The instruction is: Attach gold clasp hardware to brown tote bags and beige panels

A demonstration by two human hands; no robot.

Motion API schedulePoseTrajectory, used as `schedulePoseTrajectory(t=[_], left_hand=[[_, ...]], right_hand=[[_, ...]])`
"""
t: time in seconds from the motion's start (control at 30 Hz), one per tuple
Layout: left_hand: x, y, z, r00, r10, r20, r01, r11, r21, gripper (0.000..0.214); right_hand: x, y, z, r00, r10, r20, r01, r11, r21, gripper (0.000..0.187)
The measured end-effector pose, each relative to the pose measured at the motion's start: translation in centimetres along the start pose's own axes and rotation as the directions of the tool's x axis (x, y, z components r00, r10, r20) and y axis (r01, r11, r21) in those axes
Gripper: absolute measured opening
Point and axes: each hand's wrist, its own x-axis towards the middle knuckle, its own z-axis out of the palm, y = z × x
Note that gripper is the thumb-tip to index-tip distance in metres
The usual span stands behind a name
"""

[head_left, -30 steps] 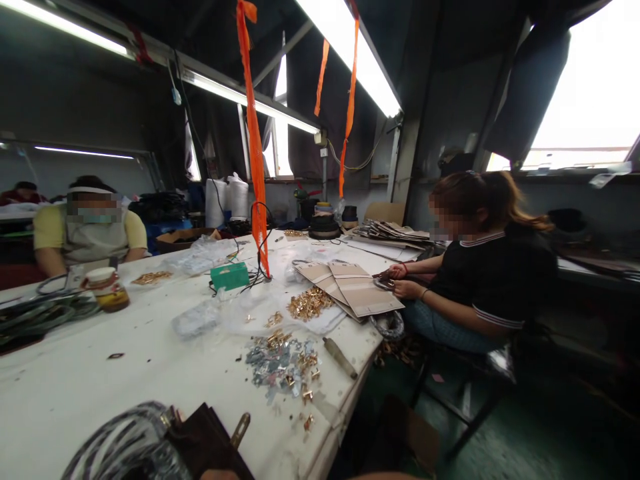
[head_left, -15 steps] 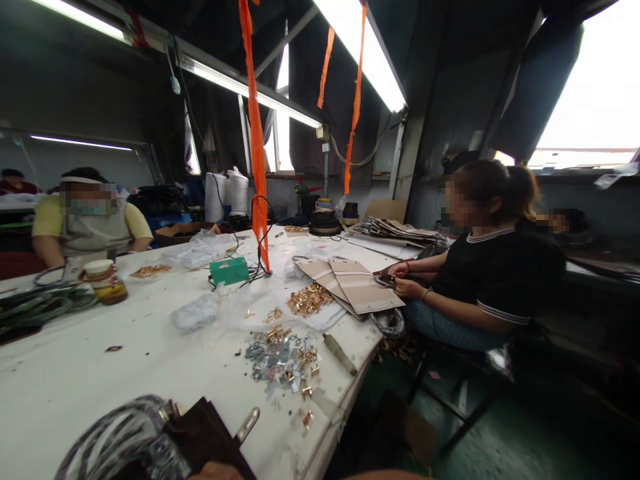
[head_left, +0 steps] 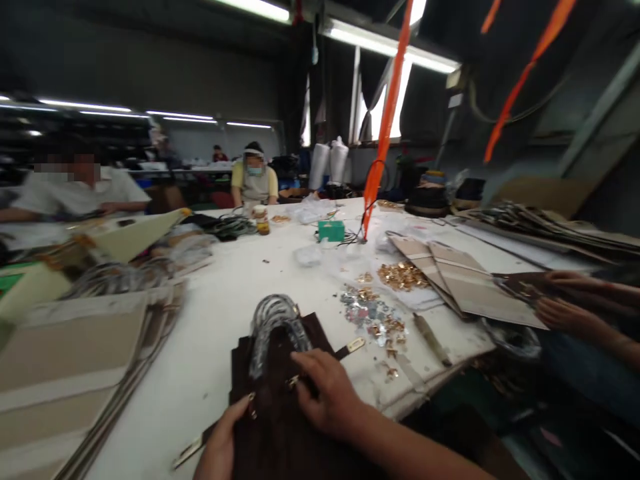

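Observation:
A stack of dark brown bag panels [head_left: 280,427] lies on the near table edge in front of me. Loops of plastic-wrapped handles [head_left: 275,313] rise from its top. My left hand [head_left: 223,437] grips the left edge of the stack, its fingertip near a small gold fitting [head_left: 253,407]. On the upper right of the panel rests my right hand [head_left: 330,393], thumb and forefinger apart beside another gold fitting [head_left: 293,381]. Straps with gold end plates stick out on both sides, one metal plate [head_left: 357,345] at the right and another plate [head_left: 187,453] at the lower left.
Beige panels [head_left: 65,373] are piled at the left. Loose silver plates [head_left: 363,307] and gold fittings [head_left: 405,275] lie right of centre, near a tool handle [head_left: 431,340]. A green box [head_left: 331,231] and an orange strip [head_left: 385,133] stand behind. Co-workers sit at the left, far side and right.
The view has swung left and down. The bag panels, before mostly cut off at the bottom, show more fully, with both my hands on them. The beige pile has come into view.

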Motion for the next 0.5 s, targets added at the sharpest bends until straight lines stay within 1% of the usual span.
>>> schedulePoseTrajectory(t=[0.03, 0.1, 0.17, 0.23, 0.3, 0.4, 0.5], left_hand=[[0.0, -0.1, -0.6, 1.000, 0.004, 0.004, -0.004, 1.000, -0.022, 0.035], [0.5, -0.6, -1.4, 0.999, 0.002, 0.032, 0.000, 0.998, -0.057, 0.033], [1.0, -1.0, -1.7, 0.991, -0.014, 0.132, 0.023, 0.998, -0.066, 0.033], [1.4, -1.3, -1.9, 0.965, -0.038, 0.259, 0.052, 0.997, -0.048, 0.037], [1.6, -1.3, -2.1, 0.938, -0.050, 0.342, 0.063, 0.998, -0.025, 0.041], [1.5, -1.2, -2.4, 0.926, -0.048, 0.375, 0.060, 0.998, -0.020, 0.043], [1.4, -1.1, -2.5, 0.923, -0.047, 0.383, 0.060, 0.998, -0.024, 0.043]], right_hand=[[-0.2, -0.2, -0.6, 1.000, 0.004, 0.015, -0.005, 0.998, 0.061, 0.060], [-0.7, -0.3, -1.7, 0.999, 0.034, 0.030, -0.037, 0.992, 0.118, 0.057], [-1.7, -0.3, -2.8, 0.998, 0.063, 0.024, -0.065, 0.992, 0.106, 0.054], [-2.9, -0.1, -3.9, 0.996, 0.086, 0.001, -0.086, 0.994, 0.063, 0.050], [-4.1, 0.2, -5.0, 0.992, 0.124, -0.021, -0.124, 0.992, 0.021, 0.046], [-5.5, 0.4, -6.2, 0.974, 0.223, -0.045, -0.223, 0.975, 0.007, 0.034], [-6.0, 0.3, -6.7, 0.937, 0.346, -0.058, -0.343, 0.938, 0.052, 0.020]])
